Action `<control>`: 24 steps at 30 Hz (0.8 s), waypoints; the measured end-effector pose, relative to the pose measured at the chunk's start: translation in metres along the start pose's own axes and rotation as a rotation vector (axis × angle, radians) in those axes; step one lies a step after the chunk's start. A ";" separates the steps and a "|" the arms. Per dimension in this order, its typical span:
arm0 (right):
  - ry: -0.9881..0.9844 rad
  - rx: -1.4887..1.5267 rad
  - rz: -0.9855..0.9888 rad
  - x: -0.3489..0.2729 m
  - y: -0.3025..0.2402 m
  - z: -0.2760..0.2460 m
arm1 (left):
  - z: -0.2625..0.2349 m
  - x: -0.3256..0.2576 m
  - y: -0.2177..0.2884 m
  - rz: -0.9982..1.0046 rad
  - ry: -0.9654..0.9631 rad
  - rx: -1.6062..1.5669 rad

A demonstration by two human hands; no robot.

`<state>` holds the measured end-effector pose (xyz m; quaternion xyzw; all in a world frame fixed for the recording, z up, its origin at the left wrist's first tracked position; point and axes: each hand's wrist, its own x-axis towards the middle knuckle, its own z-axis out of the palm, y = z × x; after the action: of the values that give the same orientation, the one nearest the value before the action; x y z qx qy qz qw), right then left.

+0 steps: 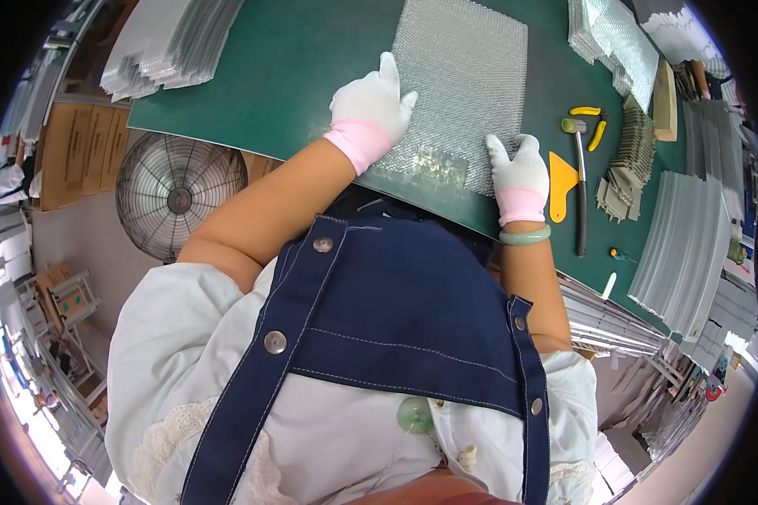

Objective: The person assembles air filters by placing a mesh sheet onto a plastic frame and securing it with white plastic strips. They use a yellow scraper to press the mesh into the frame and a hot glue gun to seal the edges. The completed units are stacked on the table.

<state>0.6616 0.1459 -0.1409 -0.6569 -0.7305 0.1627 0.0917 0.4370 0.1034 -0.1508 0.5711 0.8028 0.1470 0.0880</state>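
A silvery sheet of fine honeycomb mesh [463, 80] lies flat on the green tabletop before me, its near end close to the table's front edge. My left hand [369, 105], in a white glove with a pink cuff, rests along the sheet's left edge with forefinger and thumb stretched apart. At the near right corner of the sheet is my right hand [519, 175], gloved alike, its thumb and fingers spread. Neither hand visibly grips anything. Just right of that hand lies a yellow plastic scraper [563, 187], and beyond it a black-handled mallet [581, 194].
Stacks of mesh sheets stand at the far left [177, 42] and far right [616, 42]. Yellow-handled pliers [596, 126], a row of small grey pieces [632, 160] and long pale metal strips [682, 252] occupy the right side. A floor fan [178, 198] stands left of the table.
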 end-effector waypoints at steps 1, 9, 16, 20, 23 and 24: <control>-0.014 0.002 0.010 0.003 -0.001 -0.002 | 0.002 -0.001 -0.001 0.002 -0.014 -0.008; -0.087 0.033 0.034 0.003 -0.001 -0.007 | -0.006 0.003 -0.002 0.002 -0.064 -0.055; 0.196 -0.154 -0.194 0.007 0.009 0.007 | -0.003 -0.012 -0.001 0.089 0.238 0.090; 0.187 -0.066 -0.336 0.009 0.028 0.023 | 0.012 -0.005 -0.025 0.355 0.175 0.083; 0.206 -0.119 -0.484 0.007 0.030 0.011 | -0.004 -0.007 -0.024 0.415 0.104 0.127; 0.214 -0.205 -0.484 0.008 0.024 0.005 | -0.007 -0.006 -0.023 0.416 0.076 0.158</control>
<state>0.6814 0.1551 -0.1547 -0.4828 -0.8649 -0.0090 0.1375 0.4167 0.0903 -0.1523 0.7233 0.6796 0.1203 -0.0195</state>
